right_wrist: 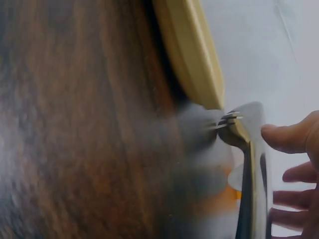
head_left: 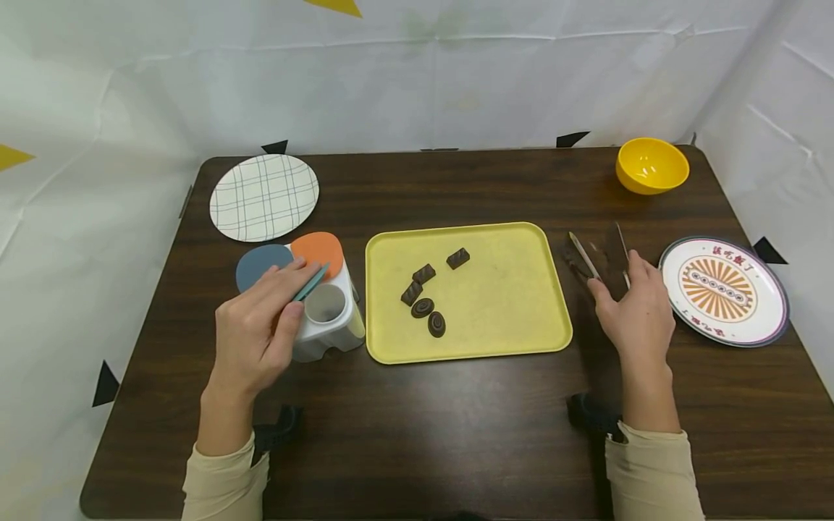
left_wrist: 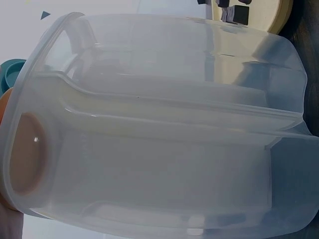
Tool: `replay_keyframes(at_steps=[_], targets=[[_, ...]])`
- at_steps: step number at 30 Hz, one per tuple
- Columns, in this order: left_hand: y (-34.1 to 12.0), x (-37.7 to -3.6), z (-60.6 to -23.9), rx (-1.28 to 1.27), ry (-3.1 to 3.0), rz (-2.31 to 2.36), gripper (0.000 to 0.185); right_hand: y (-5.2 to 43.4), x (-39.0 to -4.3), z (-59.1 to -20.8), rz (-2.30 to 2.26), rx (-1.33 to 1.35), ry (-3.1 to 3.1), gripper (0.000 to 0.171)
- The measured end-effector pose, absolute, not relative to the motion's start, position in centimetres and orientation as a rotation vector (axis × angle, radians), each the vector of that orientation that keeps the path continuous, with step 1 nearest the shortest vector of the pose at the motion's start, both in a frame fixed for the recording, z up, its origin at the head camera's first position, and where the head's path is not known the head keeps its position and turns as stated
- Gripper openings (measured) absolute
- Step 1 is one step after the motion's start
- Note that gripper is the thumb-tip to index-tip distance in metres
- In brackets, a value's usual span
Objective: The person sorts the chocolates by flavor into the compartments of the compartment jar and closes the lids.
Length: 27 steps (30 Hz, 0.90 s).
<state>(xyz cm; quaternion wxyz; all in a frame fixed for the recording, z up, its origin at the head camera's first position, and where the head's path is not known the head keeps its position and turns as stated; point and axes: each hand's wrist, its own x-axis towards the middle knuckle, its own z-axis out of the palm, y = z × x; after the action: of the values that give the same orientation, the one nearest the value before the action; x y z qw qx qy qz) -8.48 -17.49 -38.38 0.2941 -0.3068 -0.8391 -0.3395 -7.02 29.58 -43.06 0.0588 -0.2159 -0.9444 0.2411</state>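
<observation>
In the head view, my left hand (head_left: 250,336) pinches a teal lid (head_left: 311,282) between thumb and fingers, tilted up beside a round opening on a translucent container (head_left: 329,336). An orange lid (head_left: 319,252) and a blue lid (head_left: 260,265) cover other parts of it. The container's clear side (left_wrist: 164,164) fills the left wrist view. My right hand (head_left: 635,311) is over metal tongs (head_left: 586,257) that point away on the table. In the right wrist view, the tongs' fork-shaped end (right_wrist: 233,132) shows, and my spread, fairly straight fingers (right_wrist: 296,199) are right at the metal.
A yellow tray (head_left: 508,304) with several dark chocolates (head_left: 436,324) lies in the middle. A patterned plate (head_left: 723,289) is at the right, a yellow bowl (head_left: 651,166) in the back right corner, and a white checked plate (head_left: 263,197) at the back left.
</observation>
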Motion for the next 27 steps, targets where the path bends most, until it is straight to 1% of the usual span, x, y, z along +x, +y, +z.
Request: replay_keyframes(at_steps=[4,11,20,27], targets=[[-17.49,-8.50,-38.36,-0.819,-2.236,-0.909,0.050,29.83,-7.13,-43.38,0.732,-0.694,-2.898,0.081],[-17.54,-8.47,-38.36,-0.813,-2.238,-0.911,0.050,30.06,-7.31,-43.71,0.741,-0.691,-2.905,0.081],[-17.53,-8.53,-38.27,-0.819,-2.231,-0.911,0.050,30.34,-7.36,-43.96,0.752,-0.719,-2.968,0.086],[-17.54,-8.50,-38.31,-0.820,-2.243,-0.920,0.051,30.49,-7.35,-44.07,0.742,-0.761,-2.982,0.084]])
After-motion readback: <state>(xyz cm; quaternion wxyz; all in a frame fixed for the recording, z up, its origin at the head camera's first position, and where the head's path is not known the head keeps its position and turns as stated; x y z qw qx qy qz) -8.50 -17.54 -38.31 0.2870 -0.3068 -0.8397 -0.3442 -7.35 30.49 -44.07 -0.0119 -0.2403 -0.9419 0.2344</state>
